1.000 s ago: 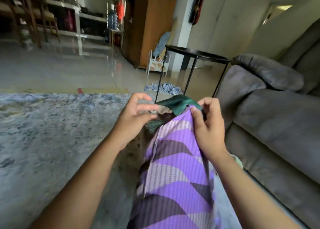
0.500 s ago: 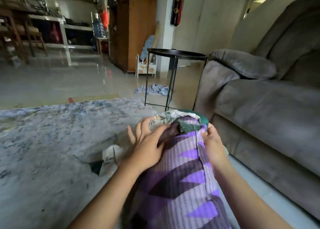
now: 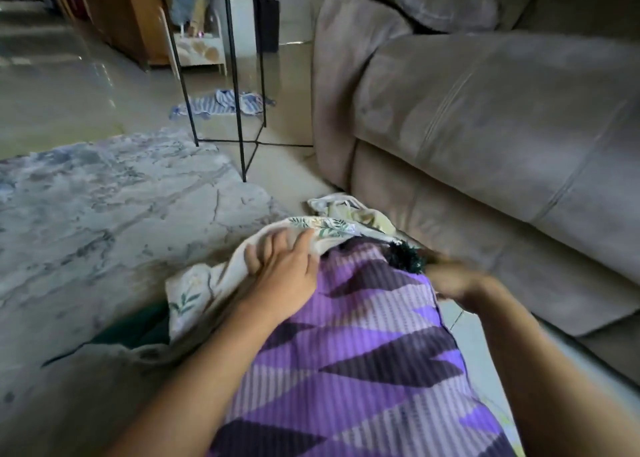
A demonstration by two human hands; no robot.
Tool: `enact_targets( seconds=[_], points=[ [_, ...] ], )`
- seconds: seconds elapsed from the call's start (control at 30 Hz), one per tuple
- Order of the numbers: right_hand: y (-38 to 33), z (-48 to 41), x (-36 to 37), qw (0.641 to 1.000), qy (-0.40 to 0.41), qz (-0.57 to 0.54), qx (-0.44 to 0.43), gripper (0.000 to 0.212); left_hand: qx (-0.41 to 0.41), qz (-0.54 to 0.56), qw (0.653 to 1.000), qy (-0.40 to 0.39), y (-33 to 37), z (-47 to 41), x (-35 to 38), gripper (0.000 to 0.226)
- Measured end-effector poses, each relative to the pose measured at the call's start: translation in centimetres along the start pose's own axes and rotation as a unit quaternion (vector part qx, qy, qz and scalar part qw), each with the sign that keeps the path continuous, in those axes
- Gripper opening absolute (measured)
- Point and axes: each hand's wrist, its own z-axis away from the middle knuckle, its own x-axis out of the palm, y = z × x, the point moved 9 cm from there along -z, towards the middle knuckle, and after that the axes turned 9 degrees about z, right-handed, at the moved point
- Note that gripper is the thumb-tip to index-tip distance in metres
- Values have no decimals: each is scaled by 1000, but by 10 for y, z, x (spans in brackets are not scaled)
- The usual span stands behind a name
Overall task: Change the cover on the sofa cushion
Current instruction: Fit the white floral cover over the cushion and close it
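Purple-covered cushion (image 3: 363,352) is seen laid lengthwise in the foreground, far end pointed toward the grey sofa (image 3: 485,127). Left hand (image 3: 284,276) is placed flat on the far left corner of the cushion. Its fingers are loosely spread and nearly straight, with the tips touching a white floral cloth (image 3: 325,226) bunched round that end, and nothing is gripped. Right hand (image 3: 453,280) is noted at the far right corner, just beside a dark green fringe (image 3: 405,257). It is blurred, so its grip cannot be told. Grey rug (image 3: 104,197) is noted at left.
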Motion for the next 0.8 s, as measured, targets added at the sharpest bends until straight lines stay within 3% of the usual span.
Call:
enact_targets(
  seconds=[0.1, 0.2, 0.3, 0.4, 0.53, 0.63, 0.73, 0.8],
  points=[
    [1, -24, -27, 994, 78, -79, 9, 39, 13, -79, 997, -1, -17, -27, -2, 62],
    [-19, -38, -10, 981, 74, -172, -39, 23, 61, -64, 996, 12, -21, -57, -9, 39],
    [-16, -55, 25, 998, 28, -18, -57, 27, 106, -45, 991, 67, -11, -84, -23, 27],
    [-8, -61, 28, 994, 43, 85, -43, 37, 191, -76, 973, 107, 21, -104, -32, 14],
    [3, -61, 22, 980, 70, 188, -1, 29, 208, -161, 958, 118, 44, -122, -18, 25],
    [15, -63, 28, 971, 51, 230, 30, 31, 128, -95, 985, 64, 50, -118, 1, 27],
    [25, -66, 23, 971, 68, 226, 41, 28, 127, -73, 980, -138, 43, -93, 61, 23],
    [29, -69, 20, 971, 86, 220, 41, 27, 74, -61, 971, -220, 11, -79, 84, 19]
  ],
)
